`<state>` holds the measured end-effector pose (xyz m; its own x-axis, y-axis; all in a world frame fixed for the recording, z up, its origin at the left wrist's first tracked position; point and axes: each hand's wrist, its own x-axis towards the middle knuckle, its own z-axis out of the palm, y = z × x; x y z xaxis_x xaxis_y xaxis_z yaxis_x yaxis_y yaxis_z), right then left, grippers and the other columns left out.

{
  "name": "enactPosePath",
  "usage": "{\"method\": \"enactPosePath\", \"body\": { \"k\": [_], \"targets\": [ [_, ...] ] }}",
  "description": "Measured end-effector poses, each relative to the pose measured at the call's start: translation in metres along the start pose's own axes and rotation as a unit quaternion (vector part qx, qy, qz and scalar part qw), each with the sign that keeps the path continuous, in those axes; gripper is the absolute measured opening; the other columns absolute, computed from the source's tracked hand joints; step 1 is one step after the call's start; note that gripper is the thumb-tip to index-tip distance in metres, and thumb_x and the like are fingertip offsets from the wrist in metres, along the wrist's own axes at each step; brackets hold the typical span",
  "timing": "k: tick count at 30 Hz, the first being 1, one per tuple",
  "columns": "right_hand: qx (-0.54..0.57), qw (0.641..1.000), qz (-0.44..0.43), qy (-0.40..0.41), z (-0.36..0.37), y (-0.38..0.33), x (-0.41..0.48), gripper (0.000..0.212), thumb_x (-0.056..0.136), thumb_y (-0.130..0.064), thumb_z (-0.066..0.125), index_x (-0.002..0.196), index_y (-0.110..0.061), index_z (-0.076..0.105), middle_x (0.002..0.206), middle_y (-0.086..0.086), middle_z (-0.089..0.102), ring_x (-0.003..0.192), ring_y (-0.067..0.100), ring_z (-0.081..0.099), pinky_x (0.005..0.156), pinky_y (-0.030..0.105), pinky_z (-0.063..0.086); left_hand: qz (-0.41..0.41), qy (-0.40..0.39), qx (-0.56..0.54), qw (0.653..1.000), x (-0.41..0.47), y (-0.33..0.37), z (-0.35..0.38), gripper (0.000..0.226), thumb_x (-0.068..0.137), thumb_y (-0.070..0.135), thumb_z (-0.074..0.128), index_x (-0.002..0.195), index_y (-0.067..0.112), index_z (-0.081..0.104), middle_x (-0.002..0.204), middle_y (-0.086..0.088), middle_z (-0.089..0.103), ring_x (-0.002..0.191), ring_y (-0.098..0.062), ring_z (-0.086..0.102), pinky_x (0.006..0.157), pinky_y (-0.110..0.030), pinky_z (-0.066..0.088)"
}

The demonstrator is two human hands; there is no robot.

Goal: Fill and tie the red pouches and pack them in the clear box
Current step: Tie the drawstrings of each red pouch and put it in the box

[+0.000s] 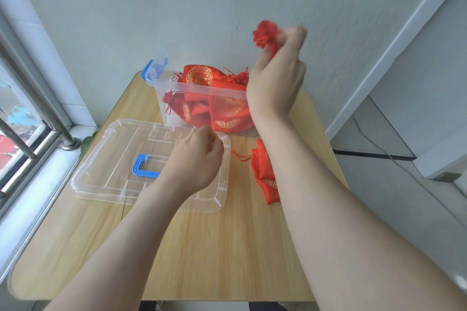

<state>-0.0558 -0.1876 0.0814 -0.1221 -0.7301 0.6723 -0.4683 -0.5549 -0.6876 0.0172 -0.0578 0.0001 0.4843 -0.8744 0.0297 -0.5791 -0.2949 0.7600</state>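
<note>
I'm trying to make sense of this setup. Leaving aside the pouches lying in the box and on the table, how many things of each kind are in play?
Hands: 2, the left hand and the right hand
Held-up red pouch, gripped by the right hand: 1
Open clear box: 1
Loose clear lid: 1
Total: 5
</note>
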Motion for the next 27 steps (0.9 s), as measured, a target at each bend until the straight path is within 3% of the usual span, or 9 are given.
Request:
{"method": "enactPosePath", "body": {
  "k": [4, 9, 11, 13, 17, 19, 22, 25, 27],
  "targets": [
    [-0.186, 0.941, 0.057, -0.277, 0.015, 0.007, -0.002, 0.035, 0.096, -0.035, 0.064, 0.118, -0.01, 0.054, 0.108, 0.009, 0.066, 0.105, 0.036, 0.067, 0.074, 0.034, 0.044, 0.017, -0.031, 0.035, 0.999, 0.001, -0.005, 0.004, 0.019, 0.103, 0.023, 0.05, 0.104, 0.013, 0.066, 0.108, 0.001, 0.068, 0.101, -0.021, 0.063, 0.084, -0.032, 0.048],
    [-0.299, 0.867, 0.005, -0.398, 0.027, 0.002, -0.004, 0.064, 0.103, -0.064, 0.034, 0.125, -0.01, 0.062, 0.125, 0.012, 0.067, 0.121, 0.035, 0.06, 0.097, 0.045, 0.038, 0.027, -0.071, 0.059, 0.995, 0.0, -0.009, 0.005, 0.022, 0.103, 0.023, 0.05, 0.111, 0.017, 0.07, 0.111, 0.004, 0.071, 0.106, -0.018, 0.064, 0.089, -0.032, 0.051],
    [-0.311, 0.86, 0.003, -0.403, 0.029, 0.005, -0.003, 0.068, 0.106, -0.065, 0.027, 0.126, -0.01, 0.063, 0.126, 0.013, 0.068, 0.122, 0.036, 0.06, 0.091, 0.045, 0.033, 0.032, -0.084, 0.074, 0.993, 0.0, -0.011, 0.005, 0.024, 0.103, 0.023, 0.05, 0.114, 0.017, 0.07, 0.112, 0.004, 0.071, 0.108, -0.018, 0.064, 0.086, -0.03, 0.047],
    [-0.314, 0.87, -0.002, -0.38, 0.029, 0.007, -0.009, 0.066, 0.106, -0.063, 0.029, 0.135, -0.011, 0.056, 0.132, 0.017, 0.064, 0.128, 0.04, 0.054, 0.098, 0.049, 0.034, 0.043, -0.091, 0.087, 0.991, 0.0, -0.012, 0.004, 0.027, 0.103, 0.02, 0.05, 0.12, 0.017, 0.071, 0.115, 0.004, 0.071, 0.11, -0.019, 0.063, 0.084, -0.027, 0.043],
    [-0.302, 0.927, -0.113, -0.19, 0.012, 0.008, -0.045, 0.033, 0.099, -0.04, 0.051, 0.121, -0.017, 0.059, 0.121, 0.014, 0.057, 0.116, 0.038, 0.051, 0.096, 0.05, 0.035, 0.058, -0.104, 0.094, 0.988, 0.003, -0.016, 0.004, 0.032, 0.101, 0.014, 0.049, 0.124, 0.017, 0.071, 0.115, 0.005, 0.071, 0.111, -0.02, 0.063, 0.087, -0.028, 0.043],
    [-0.267, 0.948, -0.101, -0.141, -0.007, 0.011, -0.061, 0.027, 0.087, -0.025, 0.061, 0.114, -0.019, 0.059, 0.116, 0.009, 0.054, 0.109, 0.035, 0.05, 0.09, 0.047, 0.037, 0.074, -0.111, 0.094, 0.987, 0.004, -0.019, 0.007, 0.031, 0.099, 0.014, 0.05, 0.12, 0.017, 0.072, 0.113, 0.005, 0.073, 0.112, -0.02, 0.064, 0.09, -0.031, 0.046],
    [-0.243, 0.943, -0.003, -0.227, -0.035, 0.02, -0.077, 0.028, 0.087, -0.02, 0.066, 0.114, -0.02, 0.058, 0.121, 0.006, 0.051, 0.116, 0.034, 0.049, 0.097, 0.045, 0.039, 0.088, -0.104, 0.101, 0.986, 0.005, -0.02, 0.013, 0.026, 0.098, 0.015, 0.054, 0.117, 0.017, 0.072, 0.114, 0.001, 0.072, 0.115, -0.021, 0.061, 0.088, -0.031, 0.041],
    [-0.272, 0.906, 0.112, -0.304, -0.056, 0.039, -0.081, 0.026, 0.095, -0.03, 0.064, 0.119, -0.021, 0.061, 0.13, 0.009, 0.052, 0.129, 0.035, 0.047, 0.107, 0.046, 0.039, 0.098, -0.088, 0.105, 0.986, 0.002, -0.016, 0.02, 0.027, 0.098, 0.018, 0.059, 0.123, 0.019, 0.071, 0.12, -0.004, 0.068, 0.122, -0.023, 0.057, 0.094, -0.033, 0.041],
    [-0.32, 0.874, 0.202, -0.306, -0.073, 0.056, -0.078, 0.041, 0.096, -0.04, 0.062, 0.131, -0.02, 0.057, 0.14, 0.014, 0.051, 0.136, 0.038, 0.044, 0.11, 0.049, 0.038, 0.11, -0.08, 0.123, 0.983, -0.003, -0.01, 0.025, 0.029, 0.098, 0.02, 0.059, 0.125, 0.02, 0.07, 0.122, -0.007, 0.065, 0.122, -0.029, 0.057, 0.1, -0.04, 0.045]
  ]
}}
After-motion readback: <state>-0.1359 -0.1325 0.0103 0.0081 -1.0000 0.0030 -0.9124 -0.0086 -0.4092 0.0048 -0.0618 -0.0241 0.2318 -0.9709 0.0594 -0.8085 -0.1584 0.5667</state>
